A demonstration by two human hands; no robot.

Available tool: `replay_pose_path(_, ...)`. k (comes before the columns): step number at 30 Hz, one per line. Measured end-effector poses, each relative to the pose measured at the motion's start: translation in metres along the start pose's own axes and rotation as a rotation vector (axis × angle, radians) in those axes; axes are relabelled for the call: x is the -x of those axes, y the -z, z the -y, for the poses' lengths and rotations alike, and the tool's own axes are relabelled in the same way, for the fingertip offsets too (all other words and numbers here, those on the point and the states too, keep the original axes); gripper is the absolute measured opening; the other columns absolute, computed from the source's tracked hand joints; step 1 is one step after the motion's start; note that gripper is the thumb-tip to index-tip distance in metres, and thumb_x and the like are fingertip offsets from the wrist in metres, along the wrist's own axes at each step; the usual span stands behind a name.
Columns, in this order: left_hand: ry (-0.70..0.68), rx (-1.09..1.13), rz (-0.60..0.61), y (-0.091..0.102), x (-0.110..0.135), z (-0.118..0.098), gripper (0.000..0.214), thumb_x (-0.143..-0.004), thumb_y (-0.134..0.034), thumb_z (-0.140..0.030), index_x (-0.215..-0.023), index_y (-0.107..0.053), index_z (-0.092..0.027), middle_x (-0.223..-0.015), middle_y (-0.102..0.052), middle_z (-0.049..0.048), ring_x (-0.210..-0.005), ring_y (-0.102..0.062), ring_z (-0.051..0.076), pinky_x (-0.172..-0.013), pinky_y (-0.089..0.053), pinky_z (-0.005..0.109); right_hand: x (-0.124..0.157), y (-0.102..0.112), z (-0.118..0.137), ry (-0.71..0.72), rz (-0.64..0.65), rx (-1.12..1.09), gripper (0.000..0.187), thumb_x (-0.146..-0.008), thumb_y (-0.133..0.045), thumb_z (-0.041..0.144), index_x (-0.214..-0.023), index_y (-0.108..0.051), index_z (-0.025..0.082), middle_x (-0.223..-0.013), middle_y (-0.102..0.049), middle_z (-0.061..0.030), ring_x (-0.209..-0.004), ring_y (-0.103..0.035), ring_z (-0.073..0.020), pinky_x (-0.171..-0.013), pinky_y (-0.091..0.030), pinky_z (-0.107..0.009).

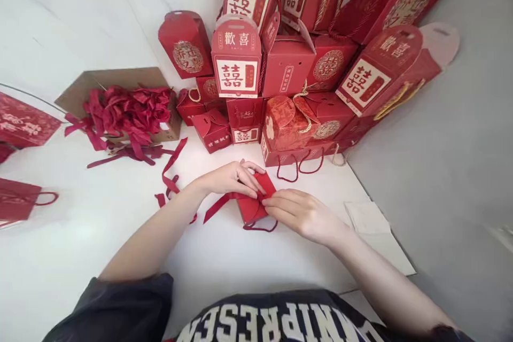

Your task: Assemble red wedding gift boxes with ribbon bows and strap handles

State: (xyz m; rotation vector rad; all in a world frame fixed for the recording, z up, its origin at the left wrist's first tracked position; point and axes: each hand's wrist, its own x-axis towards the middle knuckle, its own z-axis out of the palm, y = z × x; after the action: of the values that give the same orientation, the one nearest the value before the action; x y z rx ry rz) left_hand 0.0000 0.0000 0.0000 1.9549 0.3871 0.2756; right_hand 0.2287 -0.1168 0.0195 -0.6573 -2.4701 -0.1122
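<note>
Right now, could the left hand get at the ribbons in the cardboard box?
Likely yes: the ribbons are heaped in the open cardboard box, with only loose ribbon between, though the left hand is busy at the red gift box.

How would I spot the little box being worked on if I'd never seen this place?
On the white table, look just in front of the stack of red boxes. A small red box lies between the left hand and right hand. Unlike those behind, it has fingers on top and a ribbon trailing left.

Ribbon (219,206) apparently crosses the box (251,209), stacked cartons (278,72) behind.
</note>
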Motion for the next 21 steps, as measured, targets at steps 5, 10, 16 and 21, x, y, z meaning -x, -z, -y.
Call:
replay_pose_path(5,-0.009,-0.023,-0.056,-0.006,0.002,-0.004,0.009,-0.082,-0.074,-0.023,-0.087,-0.081,-0.023,-0.094,-0.079,0.0054,-0.128,-0.052,0.024,-0.11,-0.042,0.042,-0.002,0.002,0.007,-0.03,0.096,-0.054,0.018,-0.099,-0.046,0.011,-0.095,-0.063,0.014,-0.094,-0.072,-0.0095,-0.089,-0.066,-0.0207,-0.078,-0.053,-0.035)
replay_pose_path(10,-0.097,-0.267,-0.199,-0.018,0.007,-0.023,0.006,-0.081,-0.073,-0.019,-0.082,-0.078,-0.022,-0.092,-0.077,0.0038,-0.114,-0.061,0.021,-0.107,-0.045,0.038,-0.004,-0.01,-0.014,-0.4,-0.05,-0.491,0.007,-0.095,-0.055,0.023,-0.101,-0.057,0.02,-0.102,-0.065,-0.0081,-0.099,-0.061,-0.0202,-0.088,-0.05,-0.036)
replay_pose_path(16,-0.189,-0.883,-0.36,-0.034,0.022,-0.047,0.01,-0.087,-0.062,-0.016,-0.084,-0.072,-0.016,-0.095,-0.07,0.0025,-0.075,-0.067,0.012,-0.069,-0.056,0.024,-0.01,-0.033,-0.032,-0.467,-0.062,-0.71,0.02,-0.098,-0.044,0.011,-0.11,-0.056,0.022,-0.112,-0.066,-0.0062,-0.102,-0.063,-0.0165,-0.092,-0.05,-0.035)
replay_pose_path(21,-0.346,-1.259,-0.465,-0.044,0.03,-0.044,0.014,-0.093,-0.053,-0.012,-0.087,-0.066,-0.013,-0.09,-0.069,0.0027,-0.066,-0.065,0.01,-0.055,-0.053,0.022,-0.011,-0.036,-0.038,-0.367,-0.044,-0.59,0.014,-0.097,-0.055,0.019,-0.101,-0.068,0.022,-0.107,-0.071,-0.0055,-0.099,-0.062,-0.0197,-0.09,-0.047,-0.039)
